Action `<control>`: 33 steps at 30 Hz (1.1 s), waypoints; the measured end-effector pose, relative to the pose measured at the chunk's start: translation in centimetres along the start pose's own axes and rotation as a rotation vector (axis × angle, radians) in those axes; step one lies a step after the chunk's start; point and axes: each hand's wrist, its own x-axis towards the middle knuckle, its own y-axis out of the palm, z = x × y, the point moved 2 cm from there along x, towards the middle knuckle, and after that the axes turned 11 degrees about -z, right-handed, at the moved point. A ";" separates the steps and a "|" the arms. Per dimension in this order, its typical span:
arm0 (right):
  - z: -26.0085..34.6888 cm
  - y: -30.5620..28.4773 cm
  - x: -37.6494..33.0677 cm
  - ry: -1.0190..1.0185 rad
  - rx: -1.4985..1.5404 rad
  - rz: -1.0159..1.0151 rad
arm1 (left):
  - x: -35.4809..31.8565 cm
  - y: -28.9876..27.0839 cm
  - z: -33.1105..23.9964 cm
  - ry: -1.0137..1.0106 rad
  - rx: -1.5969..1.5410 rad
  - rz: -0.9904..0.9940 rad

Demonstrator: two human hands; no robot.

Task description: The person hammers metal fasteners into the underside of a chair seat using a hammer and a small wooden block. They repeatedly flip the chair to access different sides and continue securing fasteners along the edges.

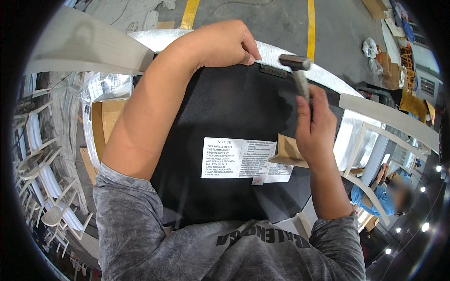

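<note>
My left hand (229, 42) pinches at the edge of the flat black fabric panel (234, 105), on what I cannot tell; my right hand (317, 124) grips a dark metal-headed hammer (294, 62).

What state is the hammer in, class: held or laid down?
Held: the right hand grips the hammer by its handle, with its metal head uncovered.

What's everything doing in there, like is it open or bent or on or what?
Hammer: held, its head up off the black cloth
Right hand: closed around the hammer's handle
Left hand: finger and thumb pinched at the cloth's far edge
Metal plate: flat near that edge
White label: flat, partly covered
Cardboard: bent
Lamp: lit
</note>
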 end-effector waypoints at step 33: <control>-1.0 1.5 0.9 0.103 -0.007 0.183 | 0.5 -0.2 0.8 0.047 -0.033 0.016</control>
